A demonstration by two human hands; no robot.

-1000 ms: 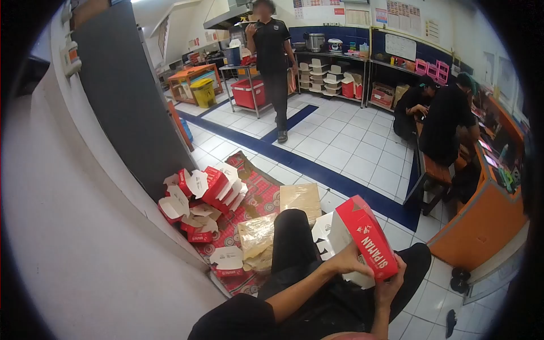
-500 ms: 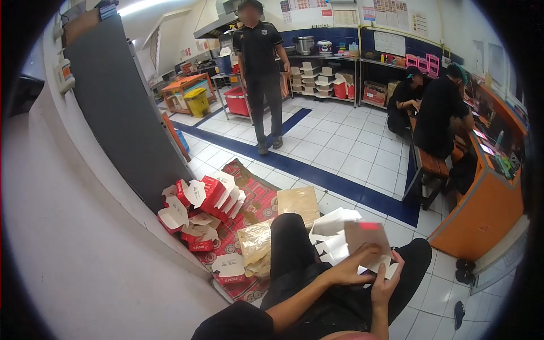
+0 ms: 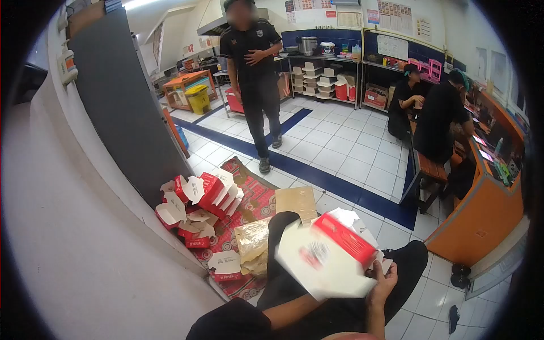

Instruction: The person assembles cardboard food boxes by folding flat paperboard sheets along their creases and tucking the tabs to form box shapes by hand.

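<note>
A red and white food carton point(image 3: 317, 258) is tilted over my lap, its big white flap blurred by motion and its red printed side facing up. My right hand point(image 3: 382, 283) grips the carton's right corner, thumb and fingers closed on the board. From the lower left my left forearm point(image 3: 292, 311) reaches under the flap, and the carton hides that hand. Just beyond it lie more white cartons point(image 3: 347, 216), partly covered. To the left, a heap of red and white cartons point(image 3: 198, 204) and a single carton point(image 3: 226, 266) rest on a red patterned mat point(image 3: 262, 198).
Brown wrapped packs point(image 3: 252, 241) and a cardboard sheet point(image 3: 296, 204) lie by my knee. A person in black point(image 3: 249, 73) stands ahead on the tiles. Two people point(image 3: 436, 113) sit at an orange counter point(image 3: 473, 221) on the right. A grey cabinet point(image 3: 122, 96) stands left.
The carton has swung from upright to lying tilted toward the left, its white flap now spread out. My left hand has gone behind it. The standing person has stepped nearer and raised a hand.
</note>
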